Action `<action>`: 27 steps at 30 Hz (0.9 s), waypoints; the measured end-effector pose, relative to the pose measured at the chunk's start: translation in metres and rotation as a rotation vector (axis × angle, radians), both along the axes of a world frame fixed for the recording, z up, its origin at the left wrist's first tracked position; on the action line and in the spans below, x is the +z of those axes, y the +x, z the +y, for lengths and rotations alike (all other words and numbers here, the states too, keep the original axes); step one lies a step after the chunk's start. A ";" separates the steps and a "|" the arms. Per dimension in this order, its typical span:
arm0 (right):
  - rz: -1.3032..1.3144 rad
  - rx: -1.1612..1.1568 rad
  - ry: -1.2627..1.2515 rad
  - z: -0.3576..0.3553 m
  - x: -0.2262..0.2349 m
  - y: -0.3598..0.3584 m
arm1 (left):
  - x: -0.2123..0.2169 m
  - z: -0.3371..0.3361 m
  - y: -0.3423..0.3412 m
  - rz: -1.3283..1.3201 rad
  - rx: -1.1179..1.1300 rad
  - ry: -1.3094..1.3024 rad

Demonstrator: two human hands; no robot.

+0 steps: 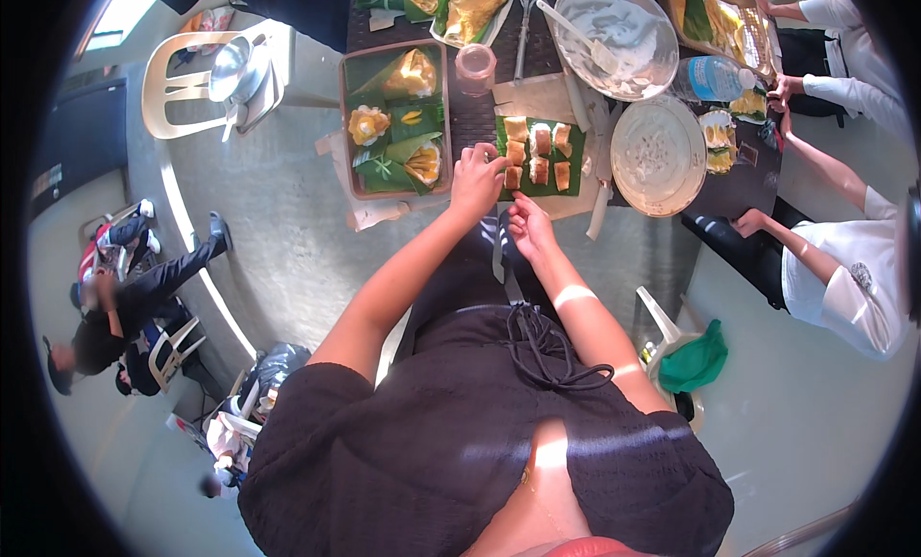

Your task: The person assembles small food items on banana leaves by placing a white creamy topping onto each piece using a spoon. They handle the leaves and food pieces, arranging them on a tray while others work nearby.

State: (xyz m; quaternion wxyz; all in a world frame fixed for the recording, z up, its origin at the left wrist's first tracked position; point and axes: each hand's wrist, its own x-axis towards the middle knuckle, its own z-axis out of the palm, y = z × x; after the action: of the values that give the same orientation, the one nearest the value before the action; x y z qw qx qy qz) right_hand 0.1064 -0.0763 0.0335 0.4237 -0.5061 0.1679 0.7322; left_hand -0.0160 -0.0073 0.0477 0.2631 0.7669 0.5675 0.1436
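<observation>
On a banana leaf [566, 185] lie short columns of small cake-roll pieces [540, 140], golden brown with white filling. My left hand [476, 185] reaches over the leaf's left edge. Its bent fingertips are closed together beside the nearest piece of the left column [513, 177]; whether they pinch anything is hidden. Just off the leaf's near edge is my right hand [531, 229], palm turned partly up and fingers curled in. What lies in its fingertips, if anything, is too small to make out.
Left of the leaf stands a tray [448, 106] of leaf-wrapped yellow food. A pink cup [475, 70], whisk [524, 24], large bowl of white cream [662, 63], cream-smeared round plate [658, 154] and water bottle [712, 80] surround it. Other people work at the right; chair [158, 87] at left.
</observation>
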 end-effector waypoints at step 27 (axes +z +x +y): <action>-0.222 -0.066 -0.127 0.018 -0.015 -0.019 | -0.006 0.019 -0.001 -0.008 -0.195 -0.139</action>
State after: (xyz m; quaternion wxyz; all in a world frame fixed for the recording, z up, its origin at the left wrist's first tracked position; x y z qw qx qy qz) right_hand 0.0876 -0.0585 0.0180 0.4305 -0.6041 0.1826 0.6453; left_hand -0.0165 0.0118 0.0414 0.3304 0.7979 0.4976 0.0806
